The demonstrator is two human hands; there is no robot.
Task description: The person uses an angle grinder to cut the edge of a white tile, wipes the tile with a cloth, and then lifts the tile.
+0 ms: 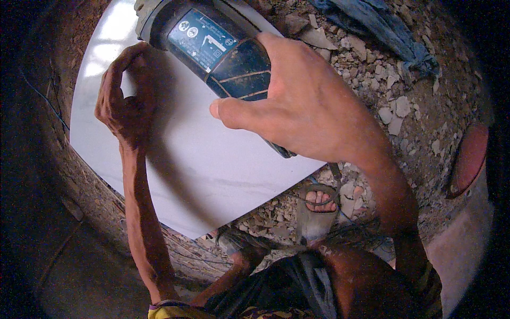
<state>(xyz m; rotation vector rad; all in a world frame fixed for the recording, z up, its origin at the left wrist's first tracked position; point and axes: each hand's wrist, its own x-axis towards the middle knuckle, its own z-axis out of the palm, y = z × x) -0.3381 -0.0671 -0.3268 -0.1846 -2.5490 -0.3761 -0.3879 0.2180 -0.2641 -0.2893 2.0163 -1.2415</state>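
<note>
My right hand (303,101) is wrapped round the dark teal body of an angle grinder (239,69), its thumb along the near side. The tool points up and left, and its head is partly cut off by the top edge. Beneath it lies a large white tile (234,170) with faint grey veining. My left hand (125,101) is over the tile's left part, close below the grinder's head. Its fingers curl round toward the thumb, with a small gap between them. Shadow hides the fingertips and anything they may hold.
Broken rubble (372,80) covers the ground to the right, with a blue cloth (382,26) on it at the back. My sandalled foot (319,201) is near the tile's front edge, beside a dark cable (336,173). A reddish rounded object (470,159) stands at far right.
</note>
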